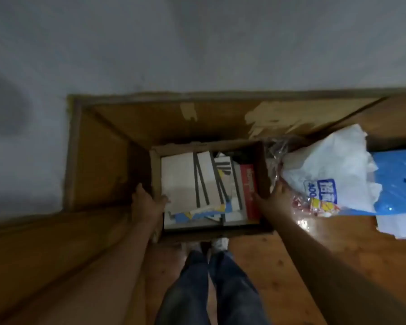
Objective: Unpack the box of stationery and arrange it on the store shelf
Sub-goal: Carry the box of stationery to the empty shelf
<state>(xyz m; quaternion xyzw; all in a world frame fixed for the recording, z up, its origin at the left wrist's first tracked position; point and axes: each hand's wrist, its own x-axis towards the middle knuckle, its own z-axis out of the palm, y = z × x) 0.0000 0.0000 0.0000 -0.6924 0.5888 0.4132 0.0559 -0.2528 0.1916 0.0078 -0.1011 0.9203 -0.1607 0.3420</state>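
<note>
An open cardboard box (211,146) sits in front of me, low inside a wooden shelf unit. It holds white notebooks (177,177) with dark spines, a red pack (250,184) and blue-and-yellow items (197,213). My left hand (148,202) grips the box's left wall, thumb outside, fingertips curled over the rim. My right hand (273,195) is on the box's right wall; its fingers are blurred and partly hidden by the rim.
A wooden shelf frame (72,151) surrounds the box against a grey wall. White plastic bags (333,172) with blue print and a blue sheet (399,181) lie on the wooden surface at right. My legs and feet (209,277) stand below the box.
</note>
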